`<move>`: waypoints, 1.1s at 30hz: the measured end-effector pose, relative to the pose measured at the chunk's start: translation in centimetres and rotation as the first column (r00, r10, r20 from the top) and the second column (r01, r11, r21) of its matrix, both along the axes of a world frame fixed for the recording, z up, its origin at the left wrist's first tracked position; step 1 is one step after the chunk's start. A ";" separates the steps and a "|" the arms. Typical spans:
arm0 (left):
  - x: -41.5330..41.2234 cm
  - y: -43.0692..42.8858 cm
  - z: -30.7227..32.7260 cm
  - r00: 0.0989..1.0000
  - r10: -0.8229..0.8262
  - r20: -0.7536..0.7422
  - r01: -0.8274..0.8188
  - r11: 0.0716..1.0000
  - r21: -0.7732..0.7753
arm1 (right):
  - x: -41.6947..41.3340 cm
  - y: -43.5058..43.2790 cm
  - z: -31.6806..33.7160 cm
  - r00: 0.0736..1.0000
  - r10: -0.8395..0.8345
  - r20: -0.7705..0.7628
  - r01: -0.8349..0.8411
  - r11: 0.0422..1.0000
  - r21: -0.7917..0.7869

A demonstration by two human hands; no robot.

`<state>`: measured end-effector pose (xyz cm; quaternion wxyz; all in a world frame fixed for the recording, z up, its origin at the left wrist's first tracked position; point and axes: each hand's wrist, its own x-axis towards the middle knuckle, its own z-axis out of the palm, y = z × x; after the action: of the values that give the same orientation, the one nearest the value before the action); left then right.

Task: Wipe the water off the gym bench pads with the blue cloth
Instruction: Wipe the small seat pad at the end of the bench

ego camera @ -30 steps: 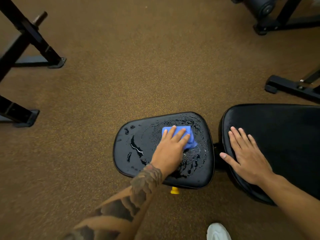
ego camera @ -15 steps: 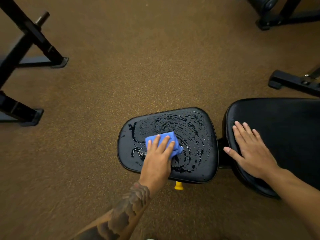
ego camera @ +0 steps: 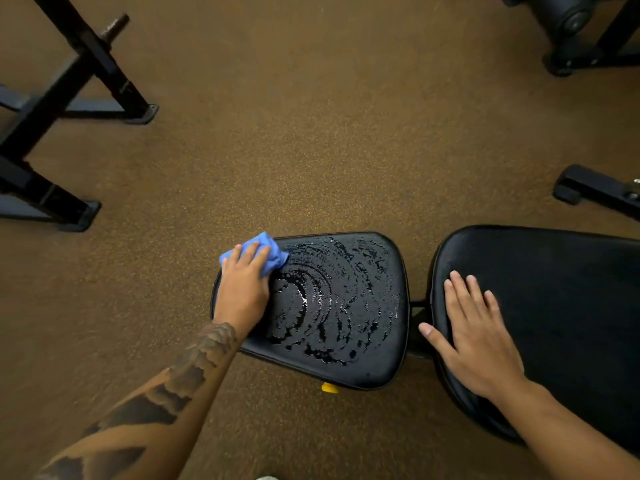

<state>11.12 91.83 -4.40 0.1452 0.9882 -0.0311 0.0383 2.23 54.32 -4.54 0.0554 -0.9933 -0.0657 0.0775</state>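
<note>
Brown gym floor [ego camera: 311, 133] surrounds two black pads. Right hand [ego camera: 479, 341] rests flat, open, on the back pad [ego camera: 571, 306]; left hand [ego camera: 244, 289] presses the cloth [ego camera: 266, 251] at the seat pad [ego camera: 346, 306]'s far-left corner. Overlapping firm strokes should clear the smeared water [ego camera: 322, 289].

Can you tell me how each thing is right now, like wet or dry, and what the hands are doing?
Small seat pad: wet, covered in swirly water streaks.
Big back pad: looks dry; no water shows.
Blue cloth: bunched up, pressed on the small pad's far left corner, sticking over the edge.
Left hand: flat on the cloth, pushing it down.
Right hand: open, fingers spread, resting flat on the big pad.
</note>
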 end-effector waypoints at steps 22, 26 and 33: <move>-0.7 1.5 0.0 0.998 0.001 -0.055 0.000 1.000 0.012 | 0.0 -0.1 0.0 1.000 -0.011 -0.005 0.011 1.000 -0.006; -6.5 1.2 0.0 0.997 0.071 -0.039 -0.073 0.995 -0.063 | 0.1 0.0 0.1 1.000 -0.015 -0.008 0.015 1.000 0.001; -6.9 -3.7 0.5 0.960 -0.275 -0.055 0.275 0.961 -0.022 | 0.1 0.0 0.1 1.000 -0.016 -0.013 0.016 1.000 -0.019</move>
<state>4.18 88.10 -3.94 0.1573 0.9739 -0.1636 -0.0102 2.31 54.30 -4.49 0.0468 -0.9938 -0.0566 0.0840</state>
